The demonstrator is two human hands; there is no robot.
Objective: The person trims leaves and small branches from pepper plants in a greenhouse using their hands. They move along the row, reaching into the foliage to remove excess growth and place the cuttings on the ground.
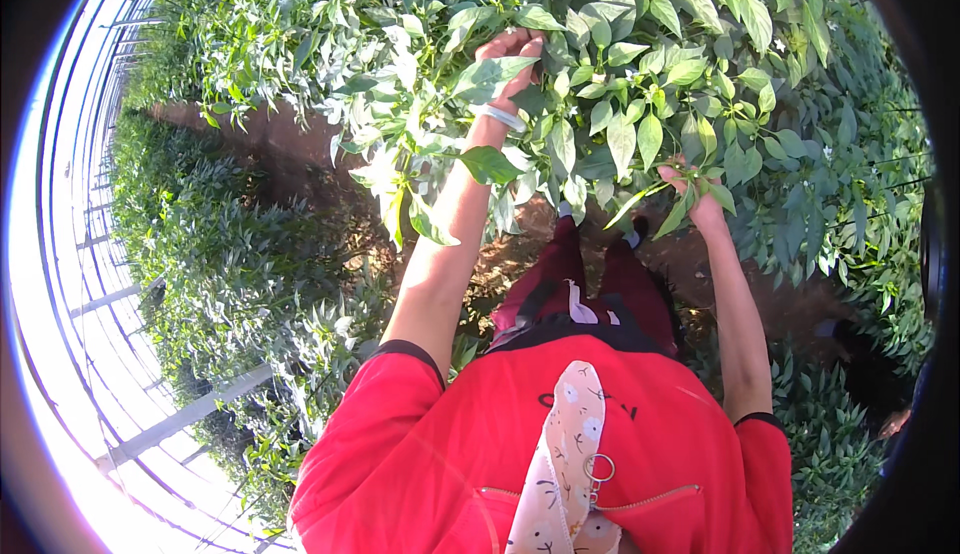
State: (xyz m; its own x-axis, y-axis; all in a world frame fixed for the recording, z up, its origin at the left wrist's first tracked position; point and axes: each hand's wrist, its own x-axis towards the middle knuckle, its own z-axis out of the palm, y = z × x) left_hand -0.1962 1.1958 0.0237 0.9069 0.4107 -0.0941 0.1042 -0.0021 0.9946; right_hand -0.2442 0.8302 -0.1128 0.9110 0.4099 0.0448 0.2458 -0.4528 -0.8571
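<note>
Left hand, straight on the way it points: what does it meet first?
Probably the green leaf just above the left hand in the picture, then more of the leafy plant; depth is unclear from this one view.

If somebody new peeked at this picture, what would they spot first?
Probably the bright red shirt at the bottom middle, with a pale patterned cloth strip hanging down its front. Next might come the leafy green plants across the top, where the left hand and, lower down, the right hand are among the leaves. The glaring white light along the left edge stands out too.
</note>
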